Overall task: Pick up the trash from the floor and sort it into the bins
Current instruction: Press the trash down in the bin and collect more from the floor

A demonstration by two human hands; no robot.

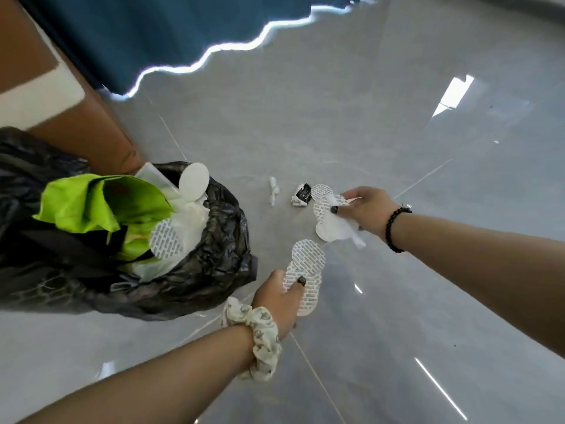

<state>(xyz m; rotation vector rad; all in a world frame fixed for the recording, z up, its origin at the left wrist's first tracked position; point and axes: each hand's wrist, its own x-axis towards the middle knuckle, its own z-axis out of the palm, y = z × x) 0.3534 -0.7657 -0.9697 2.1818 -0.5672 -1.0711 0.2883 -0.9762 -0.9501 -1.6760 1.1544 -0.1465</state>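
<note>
Round white seal discs (302,283) printed with grey text sit fanned in the left hand (279,301), its thumb pressed over them and fingers curled beneath, just right of the black bin bag (214,255). A second bunch of discs (328,221), mixed with a scrap of clear wrapper, is pinched in the right hand (367,209), thumb on top, up and to the right of the first bunch and apart from it. On the floor just beyond the right hand lie a crumpled black-and-white wrapper (301,194), touching the topmost disc in view, and a twisted white scrap (273,191) a little further left. The bag stands open at the left, holding more discs (166,242), white paper and a bright green bag (91,203). A patterned scrunchie (260,338) rings the left wrist, a black bead bracelet (394,228) the right. The floor (397,316) is glossy grey tile with pale joints and window glare; a blue curtain (153,35) hangs behind, and brown panelling (76,123) rises at the left.
</note>
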